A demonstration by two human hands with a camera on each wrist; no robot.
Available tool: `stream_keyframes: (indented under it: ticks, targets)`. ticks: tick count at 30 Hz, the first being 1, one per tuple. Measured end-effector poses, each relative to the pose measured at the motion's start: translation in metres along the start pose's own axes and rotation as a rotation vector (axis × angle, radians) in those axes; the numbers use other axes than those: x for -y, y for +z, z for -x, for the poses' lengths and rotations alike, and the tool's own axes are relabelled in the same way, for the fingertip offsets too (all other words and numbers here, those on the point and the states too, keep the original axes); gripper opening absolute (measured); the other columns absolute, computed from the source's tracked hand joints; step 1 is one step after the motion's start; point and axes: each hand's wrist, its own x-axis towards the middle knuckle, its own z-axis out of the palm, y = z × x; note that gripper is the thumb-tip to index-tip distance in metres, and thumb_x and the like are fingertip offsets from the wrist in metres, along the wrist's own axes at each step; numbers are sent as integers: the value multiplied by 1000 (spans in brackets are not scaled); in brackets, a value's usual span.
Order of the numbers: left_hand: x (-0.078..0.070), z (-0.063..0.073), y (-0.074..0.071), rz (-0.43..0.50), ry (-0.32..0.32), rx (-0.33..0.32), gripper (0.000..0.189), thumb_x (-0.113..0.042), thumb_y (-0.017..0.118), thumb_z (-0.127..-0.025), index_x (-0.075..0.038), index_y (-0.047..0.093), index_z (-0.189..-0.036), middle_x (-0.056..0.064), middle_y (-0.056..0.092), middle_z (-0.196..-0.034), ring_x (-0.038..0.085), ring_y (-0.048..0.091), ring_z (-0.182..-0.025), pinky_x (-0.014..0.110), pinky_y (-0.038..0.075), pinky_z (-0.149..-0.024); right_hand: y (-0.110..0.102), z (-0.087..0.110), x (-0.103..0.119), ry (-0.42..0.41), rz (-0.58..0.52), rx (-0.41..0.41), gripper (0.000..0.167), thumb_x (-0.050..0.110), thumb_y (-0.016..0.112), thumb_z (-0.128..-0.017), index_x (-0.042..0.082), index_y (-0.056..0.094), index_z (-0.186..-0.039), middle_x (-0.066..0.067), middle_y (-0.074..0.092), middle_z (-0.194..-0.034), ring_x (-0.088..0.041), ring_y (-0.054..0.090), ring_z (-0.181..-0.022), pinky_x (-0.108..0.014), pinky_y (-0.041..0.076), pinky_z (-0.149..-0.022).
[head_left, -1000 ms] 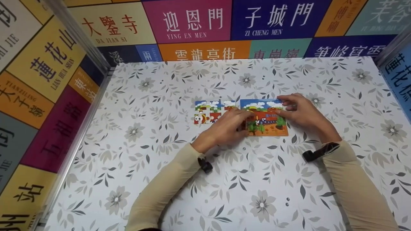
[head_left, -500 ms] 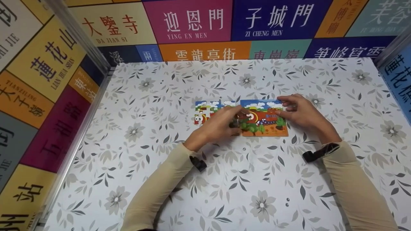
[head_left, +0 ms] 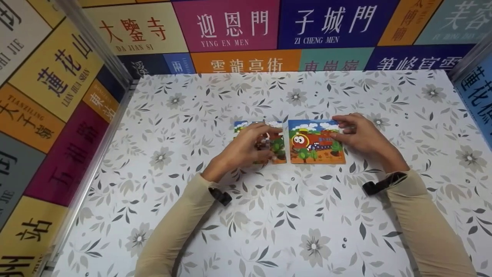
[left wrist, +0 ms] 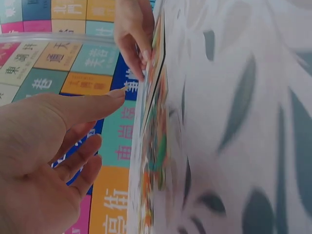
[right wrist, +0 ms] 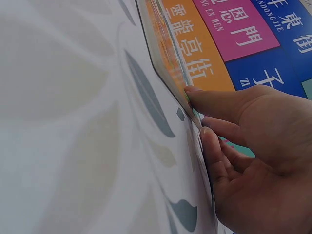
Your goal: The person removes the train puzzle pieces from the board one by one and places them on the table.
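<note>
A train picture board (head_left: 317,148) lies flat on the table, its red train face and trees in plain sight. My right hand (head_left: 357,132) pinches its right edge, with the thumb on the printed face; in the right wrist view the thumb (right wrist: 214,102) is on the board's edge. To the left, a narrow gap away, lies a jigsaw puzzle (head_left: 280,148) of a similar scene, with a notch along its lower edge. My left hand (head_left: 242,148) hovers over it, fingers loosely bent with nothing between them, hiding most of its middle and left.
The table (head_left: 307,207) has a white cover with grey flowers and leaves. Upright panels with coloured sign blocks (head_left: 230,27) stand along the back and left side, and a blue panel (head_left: 476,96) stands at the right.
My left hand has drawn leftward off the train picture board, baring the train's face, and is now over the jigsaw puzzle. My right hand has stayed at the board's edge.
</note>
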Motion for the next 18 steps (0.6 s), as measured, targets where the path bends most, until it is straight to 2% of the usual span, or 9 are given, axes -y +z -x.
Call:
stream_keyframes:
  ticks: [3, 5, 10, 13, 18]
  targets:
    - [4, 8, -5, -2, -14, -7, 61, -10, 88, -91, -18, 66, -148, 1, 73, -131, 24, 68, -115, 47, 58, -100, 0, 0, -1, -35, 3, -11, 64, 31, 78, -102, 11, 55, -158, -20, 51, -146, -38, 60, -130, -13, 46, -95]
    - [6, 12, -8, 3, -33, -13, 61, -10, 88, -91, -18, 66, -147, 0, 74, -130, 20, 68, -116, 46, 59, -101, 0, 0, -2, -49, 8, -16, 64, 32, 78, -102, 9, 56, -157, -21, 51, -146, -39, 61, -129, -4, 43, -86]
    - [10, 23, -15, 40, -74, -26, 59, -8, 87, -92, -16, 67, -146, 2, 75, -129, 22, 70, -116, 47, 61, -95, 0, -1, -2, -28, 6, -9, 65, 33, 78, -102, 11, 55, -158, -20, 51, -146, -37, 60, -130, -5, 43, -86]
    - [14, 29, -19, 57, -75, -29, 58, -8, 88, -90, -15, 67, -144, 2, 75, -129, 25, 72, -114, 48, 62, -94, 0, -1, -2, -17, 1, -5, 64, 33, 78, -102, 12, 55, -159, -18, 52, -146, -36, 60, -130, -7, 44, -87]
    - [19, 37, -25, 49, -91, -11, 59, -5, 88, -89, -17, 68, -143, 0, 74, -131, 23, 73, -113, 46, 62, -93, 0, -1, -2, -24, -1, -8, 65, 33, 78, -102, 12, 55, -159, -19, 52, -145, -37, 60, -130, -9, 45, -88]
